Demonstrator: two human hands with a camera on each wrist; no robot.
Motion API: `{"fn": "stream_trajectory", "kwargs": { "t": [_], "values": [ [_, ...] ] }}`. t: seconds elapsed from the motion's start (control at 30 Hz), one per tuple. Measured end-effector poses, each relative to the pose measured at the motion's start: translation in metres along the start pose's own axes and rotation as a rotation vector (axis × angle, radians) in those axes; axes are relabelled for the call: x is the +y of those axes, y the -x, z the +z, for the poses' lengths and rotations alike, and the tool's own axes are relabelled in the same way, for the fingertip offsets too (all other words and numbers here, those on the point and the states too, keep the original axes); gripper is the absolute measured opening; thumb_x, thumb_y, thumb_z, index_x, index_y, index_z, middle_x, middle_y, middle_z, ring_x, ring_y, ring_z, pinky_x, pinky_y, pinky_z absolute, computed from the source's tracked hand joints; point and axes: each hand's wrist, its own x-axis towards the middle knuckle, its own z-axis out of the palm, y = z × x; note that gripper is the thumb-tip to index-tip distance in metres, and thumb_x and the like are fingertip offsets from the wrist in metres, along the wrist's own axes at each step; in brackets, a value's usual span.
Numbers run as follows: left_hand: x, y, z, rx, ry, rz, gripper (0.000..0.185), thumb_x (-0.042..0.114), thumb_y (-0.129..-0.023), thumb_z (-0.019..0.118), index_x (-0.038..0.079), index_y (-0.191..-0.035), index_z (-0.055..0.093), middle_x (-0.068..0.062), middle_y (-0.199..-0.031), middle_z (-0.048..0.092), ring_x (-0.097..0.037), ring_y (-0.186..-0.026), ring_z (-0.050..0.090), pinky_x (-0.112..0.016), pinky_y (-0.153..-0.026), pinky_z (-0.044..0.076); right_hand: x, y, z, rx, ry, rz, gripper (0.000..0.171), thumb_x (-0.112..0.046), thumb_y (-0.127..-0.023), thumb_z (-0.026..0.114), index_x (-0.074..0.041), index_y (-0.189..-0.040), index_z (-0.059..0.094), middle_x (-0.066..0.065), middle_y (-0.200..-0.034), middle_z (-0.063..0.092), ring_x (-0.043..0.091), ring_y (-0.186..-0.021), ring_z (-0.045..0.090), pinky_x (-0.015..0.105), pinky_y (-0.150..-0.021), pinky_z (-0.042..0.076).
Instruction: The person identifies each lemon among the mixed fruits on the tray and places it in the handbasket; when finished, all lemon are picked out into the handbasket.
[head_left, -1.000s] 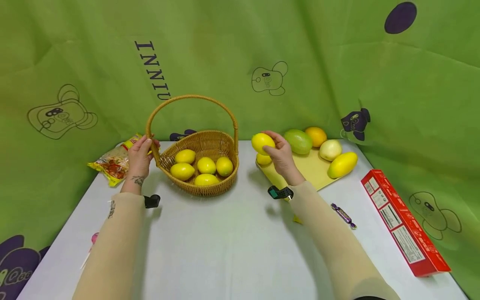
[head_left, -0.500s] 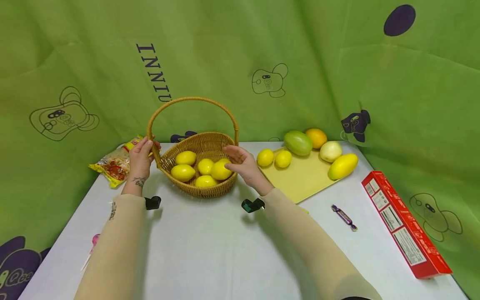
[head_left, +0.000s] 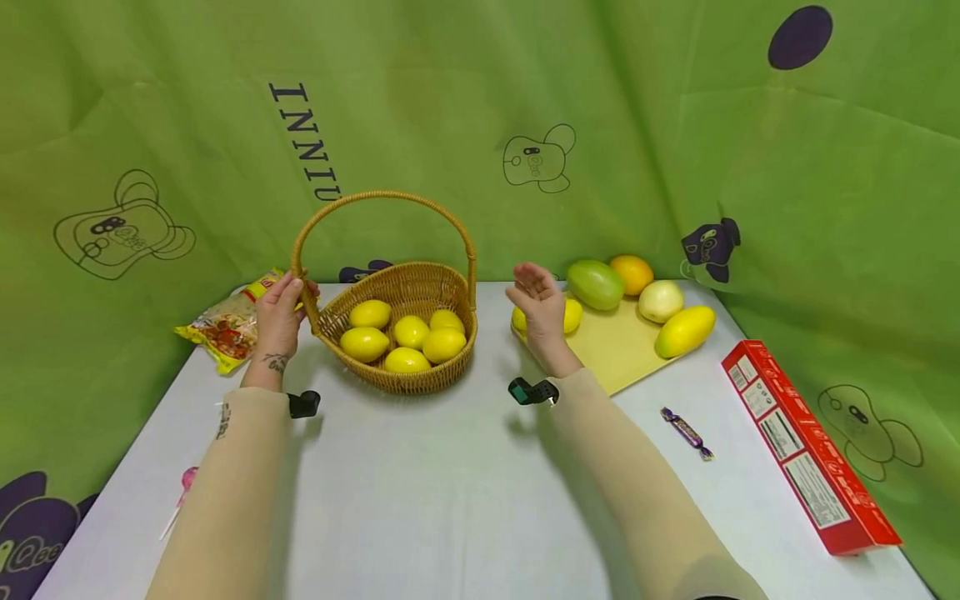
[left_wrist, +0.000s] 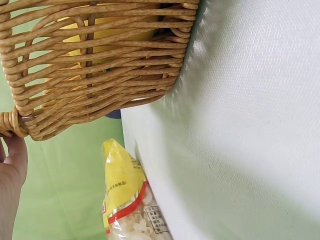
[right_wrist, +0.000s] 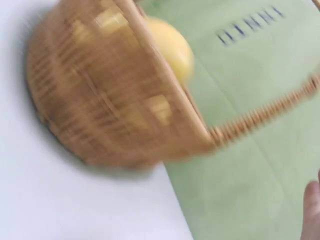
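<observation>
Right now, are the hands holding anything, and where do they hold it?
The left hand holds the basket where its handle meets the rim. The right hand is open and holds nothing.

basket: woven wicker, tan, ribbed and matt | lemons: smooth skin, slight sheen | table: covered in pale, finely textured matt cloth | backdrop: green printed fabric, creased, matt | snack bag: glossy crinkled plastic film | box: red printed cardboard, semi-gloss | board: smooth yellow plastic, matt
</observation>
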Motion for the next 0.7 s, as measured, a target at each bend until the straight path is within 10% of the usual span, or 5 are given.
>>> {"fn": "stream_trajectory", "kwargs": {
  "t": [0.27, 0.7],
  "values": [
    [0.0, 0.0, -0.001, 0.015, -0.002, -0.008, 0.016, 0.01, -0.093, 0.054, 0.013, -0.096, 0.069, -0.002, -0.076, 0.067, -0.013, -0.075, 0.061, -0.021, -0.065, 0.051, 0.0, -0.026, -0.044, 0.232, 0.056, -0.004, 0.057, 0.014, -0.077, 0.06, 0.002, -0.129, 0.039, 0.008, -0.123, 0.047, 0.024, -0.126, 0.04, 0.03, -0.107, 0.03],
    [0.001, 0.002, 0.001, 0.003, -0.009, -0.003, 0.018, 0.01, -0.094, 0.051, 0.015, -0.097, 0.069, -0.002, -0.077, 0.066, -0.013, -0.077, 0.06, -0.02, -0.065, 0.051, 0.02, -0.026, -0.096, 0.265, 0.372, 0.245, 0.075, 0.01, -0.075, 0.063, -0.004, -0.141, 0.029, 0.012, -0.148, 0.027, 0.024, -0.138, 0.022, 0.032, -0.11, 0.026]
  ]
}}
